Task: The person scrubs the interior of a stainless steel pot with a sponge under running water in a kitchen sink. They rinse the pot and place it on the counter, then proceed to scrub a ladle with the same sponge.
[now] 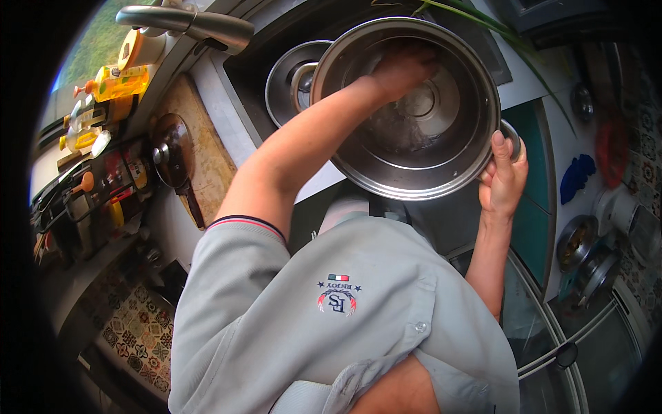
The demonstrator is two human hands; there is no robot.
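Observation:
A large stainless steel pot (362, 176) is tilted over the sink edge, its inside facing me. My left hand (406, 70) reaches down into it, near the inner wall; the fingers are blurred, and I cannot tell whether they hold anything. Some clear liquid seems to lie at the pot's bottom. On the right side, my right hand (501, 173) grips the pot's loop handle (512, 135), thumb up along it. Behind the pot, partly covered by it, a round metal lid (283, 85) lies in the dark sink (243, 77).
A faucet (207, 28) overhangs the sink's left side. A lidded pan (173, 150) rests on a wooden cutting board (207, 139) at left, near bottles (121, 83) on the sill. Long green leaves (517, 41) cross the right counter, which holds a blue cloth (576, 178) and metal bowls (576, 243).

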